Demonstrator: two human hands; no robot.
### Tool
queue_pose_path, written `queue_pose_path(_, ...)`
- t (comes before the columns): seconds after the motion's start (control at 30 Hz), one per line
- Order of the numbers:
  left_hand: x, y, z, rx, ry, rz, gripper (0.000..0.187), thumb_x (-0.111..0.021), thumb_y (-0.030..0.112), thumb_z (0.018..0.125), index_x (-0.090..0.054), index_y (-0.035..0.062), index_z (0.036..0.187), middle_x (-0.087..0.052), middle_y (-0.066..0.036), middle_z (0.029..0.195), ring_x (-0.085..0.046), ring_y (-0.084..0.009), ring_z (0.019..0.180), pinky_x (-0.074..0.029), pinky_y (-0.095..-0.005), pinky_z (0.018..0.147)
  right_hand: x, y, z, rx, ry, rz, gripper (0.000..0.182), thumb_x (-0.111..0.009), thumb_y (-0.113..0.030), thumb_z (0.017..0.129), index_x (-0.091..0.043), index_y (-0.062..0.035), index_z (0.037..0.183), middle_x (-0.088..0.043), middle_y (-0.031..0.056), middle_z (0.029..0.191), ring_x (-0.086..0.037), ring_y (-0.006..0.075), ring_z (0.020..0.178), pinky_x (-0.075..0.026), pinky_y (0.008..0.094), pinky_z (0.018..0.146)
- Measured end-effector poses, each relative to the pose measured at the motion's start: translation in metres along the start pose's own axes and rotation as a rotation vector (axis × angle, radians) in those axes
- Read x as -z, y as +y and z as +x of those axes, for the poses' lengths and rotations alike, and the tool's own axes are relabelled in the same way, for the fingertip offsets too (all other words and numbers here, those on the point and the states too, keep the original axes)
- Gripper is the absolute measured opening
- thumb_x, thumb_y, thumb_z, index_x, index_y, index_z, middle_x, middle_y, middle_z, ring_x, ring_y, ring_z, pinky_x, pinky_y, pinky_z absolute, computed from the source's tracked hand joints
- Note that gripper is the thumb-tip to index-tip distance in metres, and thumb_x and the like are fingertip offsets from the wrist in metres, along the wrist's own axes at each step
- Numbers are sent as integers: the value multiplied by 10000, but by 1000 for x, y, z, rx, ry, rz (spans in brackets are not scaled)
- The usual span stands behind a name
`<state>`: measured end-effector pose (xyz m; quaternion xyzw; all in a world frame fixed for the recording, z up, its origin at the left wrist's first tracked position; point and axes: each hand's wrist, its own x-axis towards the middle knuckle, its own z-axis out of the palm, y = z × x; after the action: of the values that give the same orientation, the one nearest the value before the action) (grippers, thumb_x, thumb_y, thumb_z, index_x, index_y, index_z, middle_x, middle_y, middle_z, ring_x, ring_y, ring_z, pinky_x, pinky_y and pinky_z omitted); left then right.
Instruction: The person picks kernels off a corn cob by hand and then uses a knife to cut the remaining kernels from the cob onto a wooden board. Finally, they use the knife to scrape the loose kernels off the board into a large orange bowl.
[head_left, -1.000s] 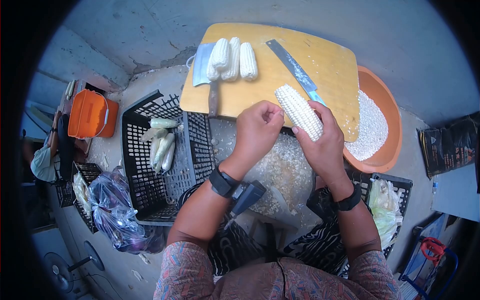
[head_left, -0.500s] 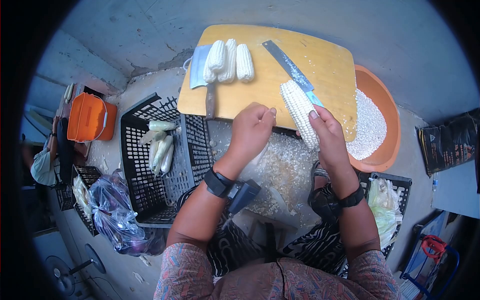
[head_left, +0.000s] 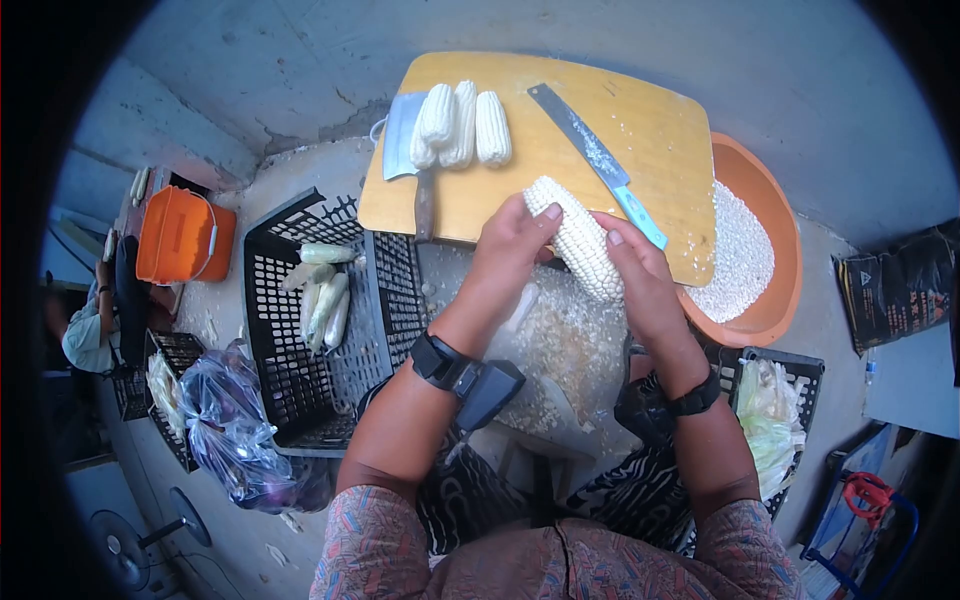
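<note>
A white ear of corn (head_left: pixel 575 240) is held tilted between both hands, off the near edge of the yellow cutting board (head_left: pixel 480 210). My left hand (head_left: pixel 512 245) grips its upper left side, thumb on the kernels. My right hand (head_left: pixel 637 275) is closed on its lower right side. Just beyond the right hand lies a long knife (head_left: pixel 590 150) with a light-blue handle, bits of kernel stuck to its blade. Several husked ears (head_left: pixel 460 125) rest at the board's left, partly over a cleaver (head_left: pixel 405 135).
An orange basin (head_left: pixel 790 260) of cut kernels stands right of the board. To the left, a black crate (head_left: pixel 270 380) holds unhusked ears. An orange bucket (head_left: pixel 165 235), a plastic bag (head_left: pixel 225 420) and another person's arm (head_left: pixel 105 290) are farther left. Husks fill a right-hand crate (head_left: pixel 815 375).
My left hand has moved onto the ear and now grips it too. The ear has shifted left and down, away from the knife handle it was covering.
</note>
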<state>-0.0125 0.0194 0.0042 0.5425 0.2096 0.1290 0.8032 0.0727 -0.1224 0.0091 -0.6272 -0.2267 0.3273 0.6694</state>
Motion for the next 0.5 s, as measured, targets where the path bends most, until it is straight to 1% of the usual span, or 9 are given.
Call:
queue_pose_path(0.07, 4, 1, 2, -47, 47, -55, 283, -522, 213, 911, -496, 83, 1161, -579, 30, 981, -529, -44, 818, -406, -215, 702, 5, 4, 5, -5, 7, -12, 396, -437, -244, 944, -448, 25, 1235, -590, 98, 1054, -589, 114, 873, -464, 225, 729)
queue_pose_path(0.1, 6, 2, 3, -87, 94, -115, 271, -520, 209, 911, -495, 88, 1151, -578, 35, 968, -529, -45, 809, -407, -216, 695, 4, -2, 4, 3, 7, -12, 396, -437, -244, 944, -448, 25, 1235, -590, 98, 1054, -589, 114, 873, -464, 225, 729)
queue_pose_path(0.17, 10, 6, 3, -103, 156, -143, 263, -521, 207, 910, -492, 93, 1145, -575, 40, 956, -528, -45, 801, -408, -218, 694, 0, -16, -2, -240, 42, 73, 395, -448, -278, 941, -485, 26, 1191, -601, 101, 972, -594, 92, 702, -448, 191, 556)
queue_pose_path(0.2, 11, 8, 3, -119, 220, -174, 256, -523, 204, 908, -489, 99, 1139, -572, 44, 944, -528, -46, 794, -409, -220, 692, 1, -15, -3, -240, 43, 74, 395, -448, -278, 941, -485, 26, 1191, -601, 101, 972, -594, 92, 702, -448, 191, 556)
queue_pose_path(0.27, 11, 11, 1, -130, 245, -188, 243, -527, 213, 908, -489, 106, 1123, -569, 49, 936, -526, -45, 785, -410, -222, 689, 3, -12, -3, -333, -19, 6, 346, -496, -265, 910, -556, 22, 1093, -602, 63, 842, -535, 86, 582, -395, 193, 483)
queue_pose_path(0.3, 11, 12, 0, -134, 264, -217, 240, -530, 212, 907, -489, 108, 1119, -569, 47, 940, -528, -48, 786, -412, -225, 690, 4, -11, -4, -332, -20, 6, 346, -496, -265, 910, -556, 22, 1093, -602, 63, 842, -535, 86, 582, -395, 193, 483)
queue_pose_path(0.37, 11, 11, 0, -138, 282, -246, 237, -533, 212, 906, -488, 109, 1115, -570, 45, 943, -530, -51, 788, -414, -228, 692, 5, -10, -4, -338, -67, -63, 291, -542, -252, 887, -607, 19, 972, -589, 25, 719, -507, 68, 568, -388, 191, 502)
queue_pose_path(0.4, 11, 10, 0, -152, 286, -247, 235, -533, 213, 906, -488, 110, 1112, -571, 42, 948, -531, -53, 792, -415, -232, 696, 5, -9, -4, -337, -66, -63, 291, -542, -252, 887, -607, 19, 972, -589, 25, 719, -507, 68, 568, -388, 191, 502)
queue_pose_path(0.5, 11, 10, 1, -188, 306, -227, 227, -536, 216, 904, -487, 113, 1100, -570, 38, 952, -531, -59, 799, -414, -241, 704, 6, -7, -3, -299, -65, -202, 246, -574, -225, 862, -640, 11, 848, -564, 4, 639, -495, 63, 574, -384, 204, 514)
